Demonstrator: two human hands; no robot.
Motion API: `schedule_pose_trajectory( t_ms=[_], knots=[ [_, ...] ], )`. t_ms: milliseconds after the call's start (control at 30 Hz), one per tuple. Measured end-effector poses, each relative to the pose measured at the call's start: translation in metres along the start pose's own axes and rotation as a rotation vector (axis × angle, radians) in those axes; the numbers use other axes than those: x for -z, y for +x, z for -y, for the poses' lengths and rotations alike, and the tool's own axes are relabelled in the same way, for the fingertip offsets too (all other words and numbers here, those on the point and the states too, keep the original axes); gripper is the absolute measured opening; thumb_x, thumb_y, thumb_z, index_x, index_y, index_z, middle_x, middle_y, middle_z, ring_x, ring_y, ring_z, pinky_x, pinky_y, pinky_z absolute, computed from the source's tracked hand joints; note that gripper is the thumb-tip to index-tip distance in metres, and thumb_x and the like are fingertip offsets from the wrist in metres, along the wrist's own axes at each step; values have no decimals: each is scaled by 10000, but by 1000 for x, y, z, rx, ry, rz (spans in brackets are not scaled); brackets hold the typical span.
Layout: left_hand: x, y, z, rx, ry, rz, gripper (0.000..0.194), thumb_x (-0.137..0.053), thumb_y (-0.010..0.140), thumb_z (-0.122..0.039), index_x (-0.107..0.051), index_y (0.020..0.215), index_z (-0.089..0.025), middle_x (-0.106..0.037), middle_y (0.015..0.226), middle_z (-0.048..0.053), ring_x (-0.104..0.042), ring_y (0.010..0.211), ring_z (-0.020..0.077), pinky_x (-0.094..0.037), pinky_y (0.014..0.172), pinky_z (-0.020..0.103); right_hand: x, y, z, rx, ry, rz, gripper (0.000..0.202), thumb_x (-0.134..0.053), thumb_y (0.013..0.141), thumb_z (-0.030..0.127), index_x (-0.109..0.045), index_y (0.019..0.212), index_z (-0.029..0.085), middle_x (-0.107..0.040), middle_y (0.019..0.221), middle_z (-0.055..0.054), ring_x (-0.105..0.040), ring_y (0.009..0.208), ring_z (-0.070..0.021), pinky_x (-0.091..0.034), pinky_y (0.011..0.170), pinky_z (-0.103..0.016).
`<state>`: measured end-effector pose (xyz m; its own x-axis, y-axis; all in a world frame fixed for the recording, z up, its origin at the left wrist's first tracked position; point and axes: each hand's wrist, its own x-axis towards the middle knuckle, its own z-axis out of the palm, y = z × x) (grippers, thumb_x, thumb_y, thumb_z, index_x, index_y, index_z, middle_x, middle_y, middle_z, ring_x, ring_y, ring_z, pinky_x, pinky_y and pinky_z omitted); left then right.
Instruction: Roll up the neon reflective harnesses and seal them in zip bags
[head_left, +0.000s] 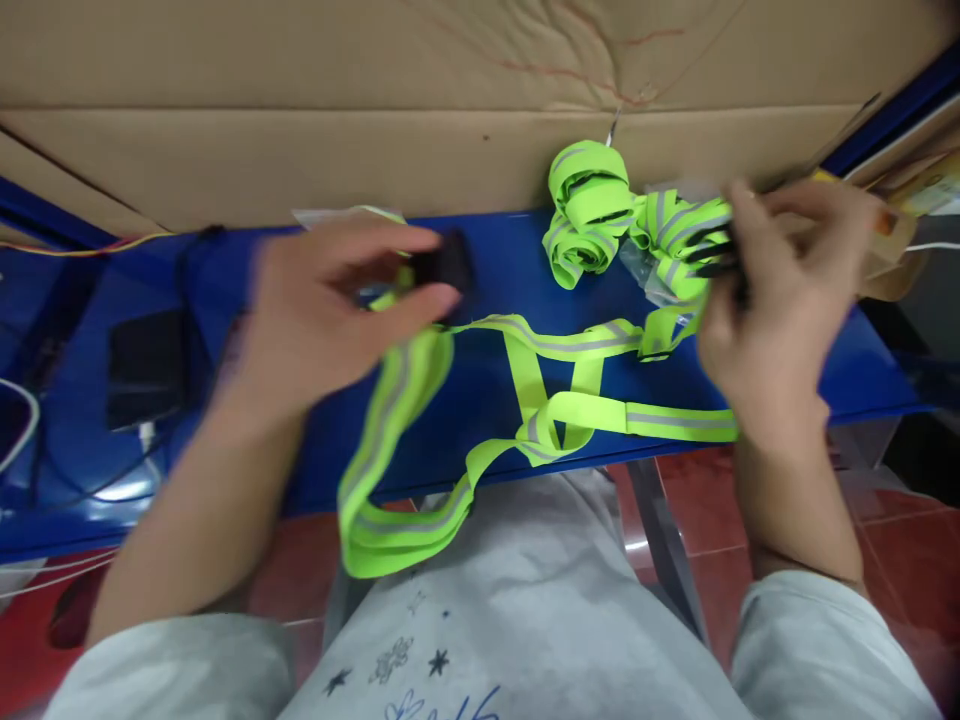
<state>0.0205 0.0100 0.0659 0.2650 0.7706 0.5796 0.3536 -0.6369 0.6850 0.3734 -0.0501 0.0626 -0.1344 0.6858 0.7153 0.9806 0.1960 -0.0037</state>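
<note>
My left hand [322, 310], smeared by motion, pinches a black buckle piece [446, 268] between thumb and fingers. From it a neon-yellow reflective strap [397, 400] with a grey stripe hangs in a loop over the table edge. The strap runs on across the blue table in crossing bands. On the right, my right hand [787, 290] is closed around a black pronged buckle [724, 255], partly hidden by the fingers. Rolled neon straps [589, 210] and a loose bunch of more strap [679, 235] lie just left of my right hand.
A brown cardboard wall [337, 160] rises behind the blue table [495, 270]. At the left, a black box-shaped device [146, 370] has a white cable plugged in, with several wires nearby. An open carton [892, 250] stands at the right. Clear plastic bags lie near the straps.
</note>
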Motion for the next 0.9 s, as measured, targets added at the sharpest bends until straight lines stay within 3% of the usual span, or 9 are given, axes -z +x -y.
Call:
schedule_pose_trajectory(
  t_ms=[100, 233, 433, 567, 800, 900],
  knots=[
    [-34, -1, 5, -54, 168, 135, 279, -848, 836, -421, -803, 1077, -288, -792, 1069, 7, -709, 942, 205, -594, 874, 385, -19, 17, 49, 13, 118, 220, 626, -452, 964, 116, -492, 1584, 192, -511, 1467, -184, -531, 1382, -355, -560, 1057, -477],
    [-52, -11, 2, 8, 177, 116, 240, -787, 885, -411, -793, 1086, -280, -787, 1079, 40, -725, 966, 222, -602, 913, 405, -40, 14, 81, 54, 203, 354, 628, -386, 1005, 131, -429, 1621, 246, -488, 1489, -151, -531, 1382, -363, -577, 1055, -500],
    [-49, -21, -2, 30, 128, 135, 251, -781, 892, -375, -800, 1093, -226, -797, 1079, 59, -736, 957, 207, -600, 896, 357, -53, 5, 86, 116, 198, 282, 657, -344, 974, 76, -454, 1601, 237, -530, 1436, -146, -552, 1348, -316, -599, 1026, -456],
    [-52, -23, -2, 41, 115, 99, 266, -792, 890, -350, -810, 1107, -197, -806, 1061, 61, -745, 929, 193, -591, 868, 315, -49, 10, 79, 93, 204, 212, 672, -352, 991, 100, -393, 1644, 258, -485, 1454, -155, -508, 1419, -313, -515, 1149, -495],
    [-53, -27, -1, 57, 104, 72, 286, -773, 906, -380, -810, 1126, -202, -812, 1028, 55, -741, 873, 188, -568, 815, 302, -56, 4, 95, 151, 227, 260, 720, -292, 996, 69, -312, 1677, 302, -516, 1458, -154, -493, 1450, -340, -515, 1152, -556],
    [-53, -28, 3, 71, 115, 65, 310, -759, 918, -409, -802, 1147, -203, -809, 1029, 56, -738, 868, 196, -561, 799, 310, -59, 4, 105, 171, 241, 292, 744, -310, 968, 53, -292, 1680, 268, -499, 1478, -163, -486, 1456, -337, -561, 1100, -518]
  ],
)
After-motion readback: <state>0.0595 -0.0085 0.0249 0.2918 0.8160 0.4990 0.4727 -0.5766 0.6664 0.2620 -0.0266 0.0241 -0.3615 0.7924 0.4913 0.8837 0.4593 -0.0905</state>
